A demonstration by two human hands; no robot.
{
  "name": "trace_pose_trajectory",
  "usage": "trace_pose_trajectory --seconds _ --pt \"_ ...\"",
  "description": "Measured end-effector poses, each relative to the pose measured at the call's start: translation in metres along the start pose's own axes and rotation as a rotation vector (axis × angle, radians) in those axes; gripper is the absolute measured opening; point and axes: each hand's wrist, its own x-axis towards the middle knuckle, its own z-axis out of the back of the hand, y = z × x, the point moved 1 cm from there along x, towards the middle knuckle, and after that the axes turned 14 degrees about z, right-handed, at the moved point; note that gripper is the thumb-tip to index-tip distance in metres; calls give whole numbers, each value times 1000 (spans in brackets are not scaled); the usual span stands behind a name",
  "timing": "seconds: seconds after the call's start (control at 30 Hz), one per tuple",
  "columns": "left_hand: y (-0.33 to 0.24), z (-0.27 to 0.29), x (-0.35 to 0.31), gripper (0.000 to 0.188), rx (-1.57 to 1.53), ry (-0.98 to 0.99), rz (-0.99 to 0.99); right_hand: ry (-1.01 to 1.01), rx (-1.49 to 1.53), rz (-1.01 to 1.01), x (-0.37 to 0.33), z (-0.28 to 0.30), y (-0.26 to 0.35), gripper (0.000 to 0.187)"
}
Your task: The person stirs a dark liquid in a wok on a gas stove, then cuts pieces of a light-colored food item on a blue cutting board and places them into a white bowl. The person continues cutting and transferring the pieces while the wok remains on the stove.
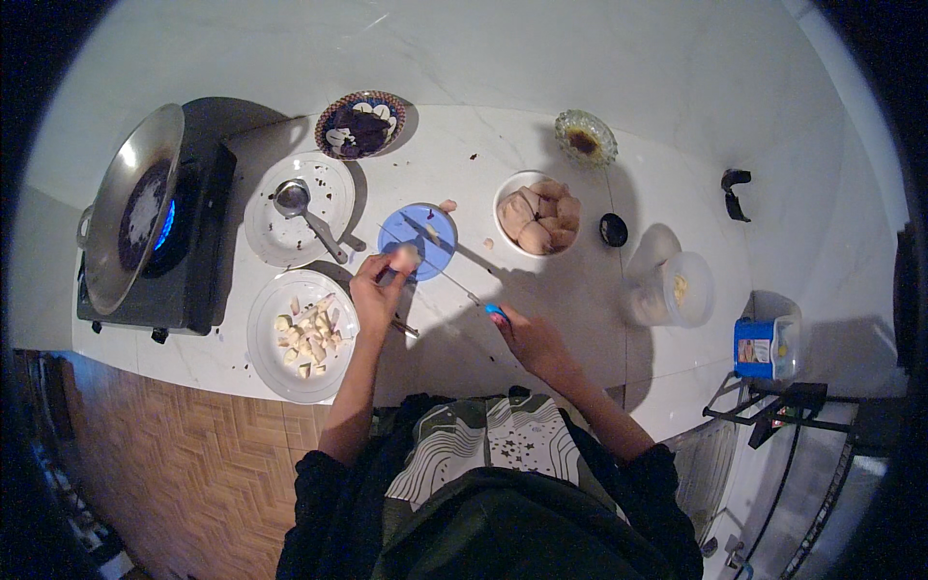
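Observation:
Pinched in my left hand (375,287) is a small, rounded, pale pinkish piece of food (406,257), whose kind I cannot make out. It is held over the near part of a round blue board (419,217). My right hand (527,338) grips a knife (496,314) by its blue handle. The thin blade points up and left, reaching over the board close to my left fingers. Just left of my left wrist, a white plate (267,365) carries several pale cut chunks (311,333).
At left, a tilted wok (145,208) sits over a lit blue flame on a black stove (211,246). Behind are a plate (256,224) with a ladle (293,200), and a patterned bowl (321,135). Rightward stand a bowl of raw meat (541,217), a glass dish (597,130) and a clear tub (691,290).

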Motion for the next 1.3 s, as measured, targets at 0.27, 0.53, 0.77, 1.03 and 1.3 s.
trace_pose_trajectory --seconds 0.27,0.53,0.77,1.03,1.3 --pt "0 -2 0 30 17 20 47 -58 -37 76 12 -7 -21 37" --pt "2 -1 -1 29 31 -10 8 -50 51 64 8 3 -8 39" --pt "5 -1 -1 30 25 1 26 13 158 50 7 1 -8 40" --pt "-1 -1 -1 30 72 -2 40 41 98 30 12 -12 -11 40" --pt "-1 -2 -1 31 70 -7 18 22 144 -12 15 -25 -11 39"
